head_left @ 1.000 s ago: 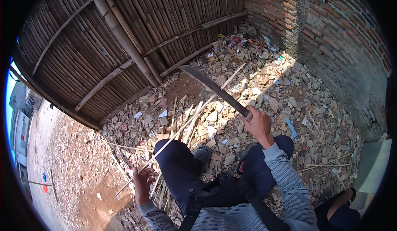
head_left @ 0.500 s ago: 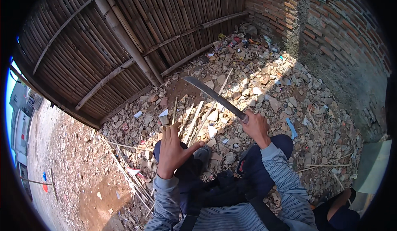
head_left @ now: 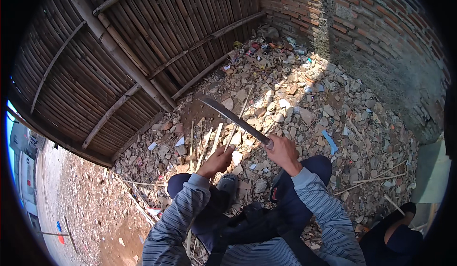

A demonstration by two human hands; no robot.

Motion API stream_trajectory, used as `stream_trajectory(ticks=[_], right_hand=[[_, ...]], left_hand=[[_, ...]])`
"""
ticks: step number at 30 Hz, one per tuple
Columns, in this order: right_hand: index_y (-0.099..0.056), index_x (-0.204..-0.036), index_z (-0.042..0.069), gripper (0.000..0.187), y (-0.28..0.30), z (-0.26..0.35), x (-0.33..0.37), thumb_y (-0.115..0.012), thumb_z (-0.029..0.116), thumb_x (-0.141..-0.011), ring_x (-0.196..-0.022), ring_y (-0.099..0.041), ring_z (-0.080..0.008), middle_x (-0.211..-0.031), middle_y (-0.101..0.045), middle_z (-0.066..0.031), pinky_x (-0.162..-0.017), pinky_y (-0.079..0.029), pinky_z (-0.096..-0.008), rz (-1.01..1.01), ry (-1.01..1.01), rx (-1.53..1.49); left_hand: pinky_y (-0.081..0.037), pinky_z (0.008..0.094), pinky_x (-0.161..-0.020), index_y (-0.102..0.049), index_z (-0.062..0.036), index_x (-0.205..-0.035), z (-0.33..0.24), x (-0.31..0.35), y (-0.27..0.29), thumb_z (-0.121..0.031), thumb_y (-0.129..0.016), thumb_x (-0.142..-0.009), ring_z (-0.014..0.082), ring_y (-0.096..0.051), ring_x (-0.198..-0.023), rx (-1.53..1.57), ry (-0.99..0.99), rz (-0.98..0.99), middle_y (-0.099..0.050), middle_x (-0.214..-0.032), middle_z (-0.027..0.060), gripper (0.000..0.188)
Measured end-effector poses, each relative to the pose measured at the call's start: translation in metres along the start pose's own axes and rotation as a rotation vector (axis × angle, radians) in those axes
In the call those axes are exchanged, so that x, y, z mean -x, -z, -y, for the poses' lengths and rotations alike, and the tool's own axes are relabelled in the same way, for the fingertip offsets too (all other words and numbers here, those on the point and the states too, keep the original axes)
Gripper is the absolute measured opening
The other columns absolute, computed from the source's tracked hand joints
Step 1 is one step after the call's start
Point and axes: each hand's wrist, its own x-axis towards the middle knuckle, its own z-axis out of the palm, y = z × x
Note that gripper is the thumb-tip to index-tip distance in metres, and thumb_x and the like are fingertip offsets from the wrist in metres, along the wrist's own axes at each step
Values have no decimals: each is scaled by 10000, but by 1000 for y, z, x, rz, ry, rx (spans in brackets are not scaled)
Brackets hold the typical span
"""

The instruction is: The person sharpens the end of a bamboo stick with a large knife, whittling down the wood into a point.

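My right hand [head_left: 283,152] is wrapped round the handle of a machete [head_left: 233,117]. Its long dark blade points up and to the left, over the rubble. To the left, my left hand [head_left: 218,161] is closed on a thin bamboo strip [head_left: 245,103], which rises from the fingers and passes behind the blade. Beside that hand, more pale bamboo strips [head_left: 217,136] lie on the stones between my knees and the fence. My shoe [head_left: 228,184] shows just below the left hand.
Broken stone and brick rubble [head_left: 304,118] covers the ground. A bamboo fence [head_left: 190,23] stands at the far left, a brick wall [head_left: 376,32] at the right. Loose sticks [head_left: 376,179] lie at the right, near another person's leg [head_left: 397,232]. A blue scrap [head_left: 330,142] lies among the stones.
My left hand, open with fingers spread before, has moved right and forward and closed on a bamboo strip. The machete stays in my right hand. The view has shifted slightly.
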Motion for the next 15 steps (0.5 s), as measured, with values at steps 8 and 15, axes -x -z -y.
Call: stream_trajectory(ticks=[8,15], right_hand=[[-638,-952,34,293,-25,1,7,-715,181,-711,-699,-694,-377,-734,-687,-188,-665,-552,-498,126,84,116],[-643,-976,52,284,-44,17,-5,-697,180,-728,-680,-682,-395,-691,-666,-199,-637,-539,-505,170,106,174]], left_hand=[[-328,293,-458,-526,-61,-836,40,-27,5,-441,-472,-1017,89,-414,-500,-285,-67,9,-458,-609,-18,425],[-413,419,-600,-512,35,-931,65,-27,9,-302,-481,-1030,298,-522,-613,-640,-481,-159,-494,-654,161,352]])
